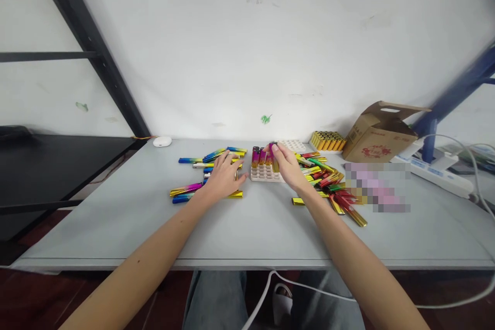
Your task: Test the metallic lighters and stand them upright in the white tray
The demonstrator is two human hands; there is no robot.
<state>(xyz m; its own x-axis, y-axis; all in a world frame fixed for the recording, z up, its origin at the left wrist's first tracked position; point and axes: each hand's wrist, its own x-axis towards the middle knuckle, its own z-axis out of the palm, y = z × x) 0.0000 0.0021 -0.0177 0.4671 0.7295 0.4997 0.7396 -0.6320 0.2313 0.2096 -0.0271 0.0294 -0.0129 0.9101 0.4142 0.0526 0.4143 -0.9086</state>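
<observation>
The white tray [266, 176] sits toward the back of the grey desk [263, 232], with the wall [232, 87] behind it. From the tray's near side, a broad stretch of desktop runs between the forearms to the front edge. Sideways room is tighter: loose lighters [187, 196] lie left of the tray, and a denser heap [335, 185] lies right of it.

Above the tray, the right hand [289, 166] pinches a purple-and-gold lighter [275, 159], its long axis near upright, purple end up, gold end down. Whether that lower end sits in a hole cannot be told. Upright lighters [256, 157] stand in the tray's back left part.

Left of the tray, the left hand [222, 175] spreads its fingers over lighters lying mostly sideways; I cannot tell whether it grasps one. The heap's lighters point various ways.
</observation>
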